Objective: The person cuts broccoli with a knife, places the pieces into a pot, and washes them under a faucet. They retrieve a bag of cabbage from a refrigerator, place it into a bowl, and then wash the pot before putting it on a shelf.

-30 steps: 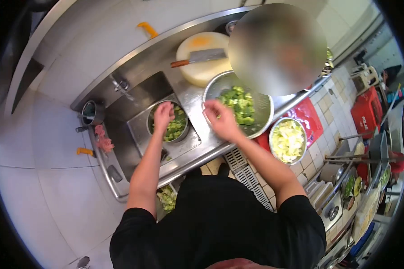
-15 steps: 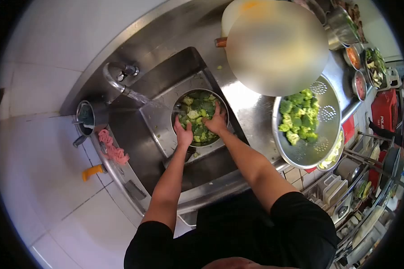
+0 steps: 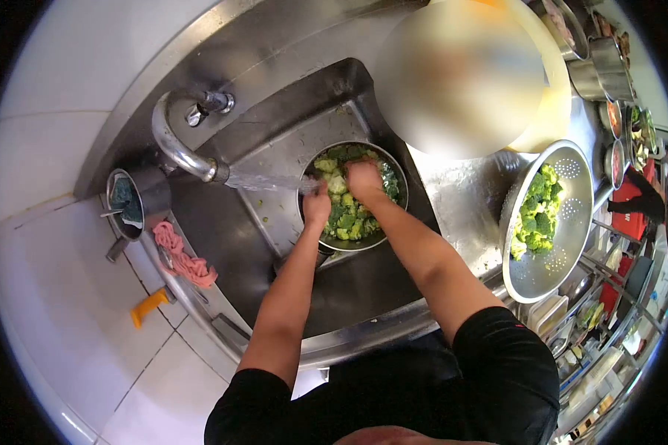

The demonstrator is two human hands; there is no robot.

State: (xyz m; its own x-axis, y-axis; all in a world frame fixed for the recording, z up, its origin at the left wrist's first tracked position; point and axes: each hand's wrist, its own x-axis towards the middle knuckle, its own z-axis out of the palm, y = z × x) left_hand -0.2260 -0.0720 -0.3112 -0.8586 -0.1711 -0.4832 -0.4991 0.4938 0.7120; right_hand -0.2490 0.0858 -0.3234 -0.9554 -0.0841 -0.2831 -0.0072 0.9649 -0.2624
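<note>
Green broccoli florets (image 3: 350,222) fill a round metal bowl (image 3: 390,235) standing in the sink. My left hand (image 3: 317,205) is at the bowl's left side, its fingertips among the florets and blurred. Near the middle of the bowl my right hand (image 3: 364,179) reaches down into the broccoli; its fingers are hidden. Water (image 3: 263,180) streams from the faucet (image 3: 177,148) toward the bowl's left rim, by my left hand. What either hand grips, if anything, cannot be made out.
A perforated colander (image 3: 564,248) with more broccoli stands tilted on the counter at right. A pink cloth (image 3: 184,259) and a metal pot (image 3: 147,204) lie along the sink's left side. A yellow-handled tool (image 3: 150,306) is nearby. Food pans line the far right.
My right hand has turned from spread fingers to fingers pushed down into the broccoli. My left fingers have moved inward. The view has shifted, and the faucet stream now reaches the bowl's left rim.
</note>
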